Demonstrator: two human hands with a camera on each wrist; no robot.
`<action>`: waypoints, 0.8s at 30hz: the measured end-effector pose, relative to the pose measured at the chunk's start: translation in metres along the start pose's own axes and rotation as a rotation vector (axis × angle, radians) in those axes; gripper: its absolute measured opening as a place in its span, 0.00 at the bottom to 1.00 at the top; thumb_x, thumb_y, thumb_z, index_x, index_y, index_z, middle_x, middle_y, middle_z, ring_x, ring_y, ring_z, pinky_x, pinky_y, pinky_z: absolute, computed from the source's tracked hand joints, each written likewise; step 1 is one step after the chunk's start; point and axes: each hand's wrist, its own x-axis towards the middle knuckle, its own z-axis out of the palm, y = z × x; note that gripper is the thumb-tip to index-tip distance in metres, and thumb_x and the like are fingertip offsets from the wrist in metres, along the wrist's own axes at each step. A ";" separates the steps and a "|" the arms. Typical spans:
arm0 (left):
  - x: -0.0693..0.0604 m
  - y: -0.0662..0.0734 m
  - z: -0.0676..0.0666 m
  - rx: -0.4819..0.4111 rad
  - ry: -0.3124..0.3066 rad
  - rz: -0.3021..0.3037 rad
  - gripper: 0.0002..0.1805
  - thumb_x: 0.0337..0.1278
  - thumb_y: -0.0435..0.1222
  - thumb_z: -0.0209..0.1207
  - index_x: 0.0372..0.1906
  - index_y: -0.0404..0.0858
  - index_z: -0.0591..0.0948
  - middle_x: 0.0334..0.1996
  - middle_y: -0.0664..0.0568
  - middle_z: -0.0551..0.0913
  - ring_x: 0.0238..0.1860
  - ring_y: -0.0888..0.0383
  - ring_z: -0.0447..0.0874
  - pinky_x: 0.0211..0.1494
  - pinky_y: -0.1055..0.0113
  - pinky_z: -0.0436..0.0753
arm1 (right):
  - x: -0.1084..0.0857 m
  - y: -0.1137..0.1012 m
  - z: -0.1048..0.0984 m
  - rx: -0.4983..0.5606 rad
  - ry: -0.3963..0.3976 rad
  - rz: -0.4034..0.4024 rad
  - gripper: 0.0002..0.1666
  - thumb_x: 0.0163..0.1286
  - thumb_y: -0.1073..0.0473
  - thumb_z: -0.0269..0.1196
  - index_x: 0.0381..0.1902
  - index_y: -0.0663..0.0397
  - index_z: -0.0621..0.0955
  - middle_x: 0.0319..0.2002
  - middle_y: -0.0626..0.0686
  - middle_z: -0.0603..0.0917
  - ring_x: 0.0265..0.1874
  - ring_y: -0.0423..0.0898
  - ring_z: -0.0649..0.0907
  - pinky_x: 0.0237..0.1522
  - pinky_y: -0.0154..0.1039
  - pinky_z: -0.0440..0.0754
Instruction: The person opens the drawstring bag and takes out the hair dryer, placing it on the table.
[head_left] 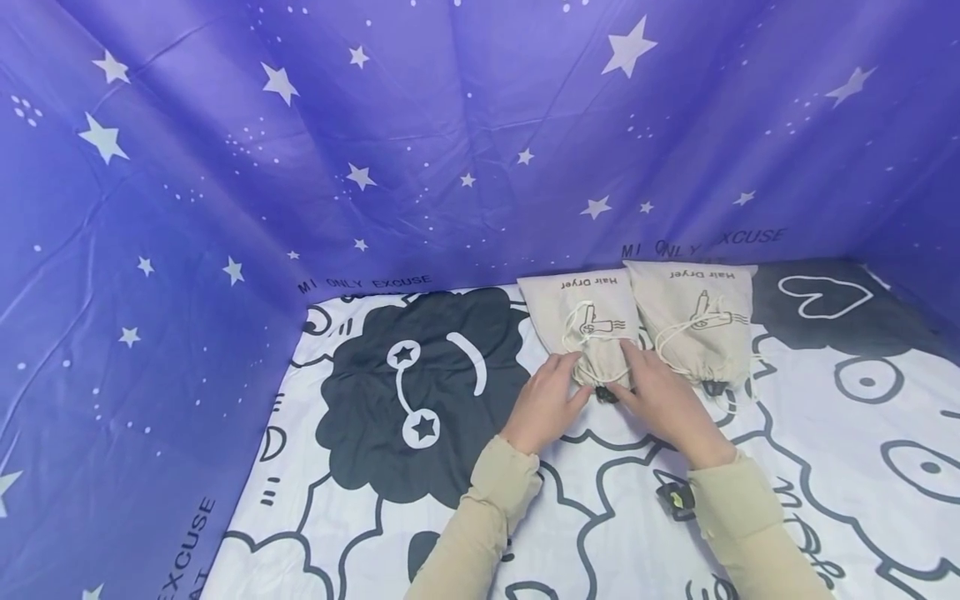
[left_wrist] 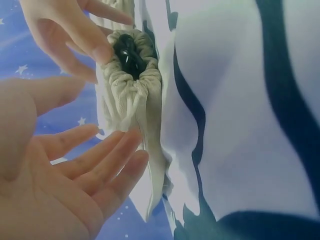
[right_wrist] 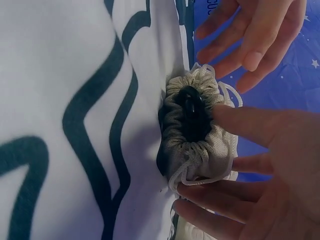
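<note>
Hanging purple star-printed fabric (head_left: 450, 125) backs a white sheet with black cartoon drawings (head_left: 637, 550). On it, a beige cloth drawstring bag (head_left: 547, 302) lies beside a matching bag (head_left: 667, 300); left hand (head_left: 543, 402) and right hand (head_left: 663, 396), fingers spread, flank the first bag's mouth around a glossy black object (left_wrist: 131, 57).

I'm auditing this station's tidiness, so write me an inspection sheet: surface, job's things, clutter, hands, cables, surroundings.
Surface: white cloth with black cartoon print.
Job's things: drawstring bag marked Hair Dryer, between the hands; similar second bag beside it.
Clutter: small black object beside the right cuff, identity unclear.
Hands: left hand, fingers spread near the bag; right hand, thumb touching its gathered mouth.
Cables: black loop inside that mouth, possibly cable.
Surroundings: purple star-printed sheet behind and to the sides.
</note>
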 end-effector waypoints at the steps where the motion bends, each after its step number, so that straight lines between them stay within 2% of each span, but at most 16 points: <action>1: 0.000 0.001 0.000 -0.001 0.003 0.000 0.26 0.69 0.44 0.58 0.68 0.41 0.72 0.58 0.48 0.79 0.58 0.53 0.80 0.59 0.61 0.79 | 0.000 0.000 0.000 0.000 -0.004 0.002 0.43 0.71 0.54 0.62 0.72 0.72 0.57 0.64 0.77 0.68 0.63 0.73 0.69 0.63 0.66 0.67; 7: 0.003 0.004 0.004 -0.014 0.016 -0.010 0.24 0.66 0.42 0.60 0.64 0.41 0.76 0.56 0.48 0.79 0.55 0.54 0.81 0.58 0.64 0.79 | 0.002 0.002 0.001 0.010 -0.012 0.004 0.42 0.71 0.55 0.61 0.72 0.73 0.57 0.63 0.77 0.69 0.62 0.74 0.70 0.64 0.66 0.66; 15: 0.012 0.009 0.012 -0.005 0.011 -0.020 0.20 0.58 0.38 0.66 0.55 0.41 0.83 0.51 0.50 0.80 0.50 0.56 0.82 0.54 0.66 0.80 | 0.002 0.003 0.003 0.074 -0.013 0.002 0.43 0.71 0.58 0.61 0.72 0.76 0.54 0.67 0.78 0.63 0.66 0.74 0.65 0.68 0.65 0.61; 24: 0.015 0.008 0.014 -0.122 0.006 -0.098 0.20 0.51 0.34 0.69 0.52 0.42 0.83 0.50 0.50 0.80 0.45 0.54 0.85 0.49 0.65 0.80 | 0.002 -0.001 0.004 0.084 0.003 -0.007 0.43 0.71 0.60 0.62 0.71 0.77 0.55 0.66 0.78 0.65 0.64 0.74 0.67 0.67 0.65 0.63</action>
